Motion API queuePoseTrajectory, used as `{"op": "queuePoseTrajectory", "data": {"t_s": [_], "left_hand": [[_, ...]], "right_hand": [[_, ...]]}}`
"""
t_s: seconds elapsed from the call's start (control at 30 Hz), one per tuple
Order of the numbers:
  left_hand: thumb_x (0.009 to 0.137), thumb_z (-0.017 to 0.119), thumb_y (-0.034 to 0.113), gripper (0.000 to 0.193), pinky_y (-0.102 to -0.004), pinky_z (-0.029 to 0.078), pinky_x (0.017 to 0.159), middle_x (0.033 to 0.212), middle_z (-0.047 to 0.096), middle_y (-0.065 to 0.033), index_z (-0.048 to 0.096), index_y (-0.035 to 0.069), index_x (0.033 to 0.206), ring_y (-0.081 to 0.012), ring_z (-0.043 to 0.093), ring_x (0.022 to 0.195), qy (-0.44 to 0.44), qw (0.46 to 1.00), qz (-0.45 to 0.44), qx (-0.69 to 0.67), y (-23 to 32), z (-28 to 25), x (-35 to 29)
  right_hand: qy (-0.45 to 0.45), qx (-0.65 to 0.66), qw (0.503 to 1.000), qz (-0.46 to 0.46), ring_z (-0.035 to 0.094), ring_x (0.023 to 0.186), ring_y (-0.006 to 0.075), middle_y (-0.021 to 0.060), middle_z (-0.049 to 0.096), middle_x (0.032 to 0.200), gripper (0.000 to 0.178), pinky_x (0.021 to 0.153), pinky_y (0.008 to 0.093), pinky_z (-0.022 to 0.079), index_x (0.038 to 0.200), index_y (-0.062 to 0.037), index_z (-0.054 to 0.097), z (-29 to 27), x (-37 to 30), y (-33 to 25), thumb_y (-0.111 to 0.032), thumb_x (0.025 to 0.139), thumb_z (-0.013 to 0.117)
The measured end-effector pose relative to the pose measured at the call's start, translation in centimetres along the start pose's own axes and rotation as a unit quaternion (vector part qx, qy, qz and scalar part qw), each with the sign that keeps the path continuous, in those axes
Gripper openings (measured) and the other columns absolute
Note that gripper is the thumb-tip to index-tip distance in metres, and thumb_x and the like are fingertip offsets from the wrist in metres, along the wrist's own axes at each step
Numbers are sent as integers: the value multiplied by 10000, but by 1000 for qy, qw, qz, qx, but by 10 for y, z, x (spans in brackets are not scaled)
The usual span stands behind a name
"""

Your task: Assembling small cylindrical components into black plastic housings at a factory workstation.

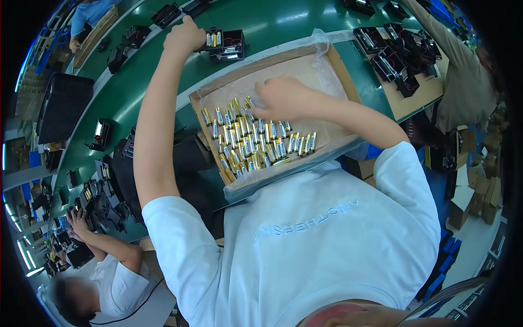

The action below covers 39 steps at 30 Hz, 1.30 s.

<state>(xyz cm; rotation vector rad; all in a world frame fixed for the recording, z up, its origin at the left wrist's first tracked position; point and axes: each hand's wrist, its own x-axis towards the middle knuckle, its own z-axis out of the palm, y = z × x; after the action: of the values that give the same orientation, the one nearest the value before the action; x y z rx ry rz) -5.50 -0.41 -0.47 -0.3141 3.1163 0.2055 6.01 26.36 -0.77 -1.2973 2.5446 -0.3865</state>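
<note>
My left hand (186,35) reaches to the far side of the bench, its fingers closed on the left edge of a black battery box (234,42). Several batteries sit in a row in the box's part beside my fingers, and thin red wires show inside it. Over the shallow cardboard tray (340,71), my right hand (283,98) is bent, with its fingertips closed around a gold-and-white battery (249,102) at the top of the pile. Many loose batteries (248,139) stand or lean in the near left part of the tray.
Plastic film (321,41) lines the tray. More black boxes (392,52) are heaped on a board at the right, beside a person in tan clothing (466,82). Another person (111,272) works at the lower left. A black bin (64,111) stands at the left of the green bench (283,22).
</note>
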Motion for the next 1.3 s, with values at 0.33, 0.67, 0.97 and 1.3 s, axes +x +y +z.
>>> {"op": "queuePoseTrajectory", "data": {"t_s": [0.33, 0.67, 0.97, 1.3], "left_hand": [[912, 519, 266, 358, -352, 487, 739, 1024, 660, -116, 523, 109, 1233, -237, 616, 811, -170, 979, 113, -24, -10, -80, -111], [782, 672, 144, 477, -359, 477, 820, 1076, 645, -113, 523, 79, 1231, -277, 614, 925, -302, 934, 179, -69, -51, -77, -197], [672, 764, 162, 494, -365, 470, 857, 1043, 655, -144, 579, 16, 1106, -323, 614, 925, -349, 913, 198, -66, -48, -71, -218], [621, 792, 163, 439, -329, 478, 680, 777, 626, -131, 610, -22, 975, -260, 560, 669, -75, 954, 115, -265, -29, -135, -228]], "right_hand": [[6, -37, 999, 37, 637, 615, 341, 172, 661, 742, 449, 585, 411, 536, 863, 37, 605, 27, 12, -15, -407, 806, 565], [-23, -38, 995, 94, 647, 608, 322, 148, 668, 710, 412, 581, 384, 525, 864, 21, 618, 38, 23, -27, -373, 743, 635], [-27, -24, 999, 31, 650, 620, 315, 143, 677, 721, 318, 596, 384, 521, 843, -7, 640, 34, 27, -16, -305, 733, 654], [-29, 254, 966, -48, 596, 546, 255, 136, 650, 734, 230, 548, 352, 496, 807, -8, 605, 7, 17, 18, -215, 869, 527]]}}
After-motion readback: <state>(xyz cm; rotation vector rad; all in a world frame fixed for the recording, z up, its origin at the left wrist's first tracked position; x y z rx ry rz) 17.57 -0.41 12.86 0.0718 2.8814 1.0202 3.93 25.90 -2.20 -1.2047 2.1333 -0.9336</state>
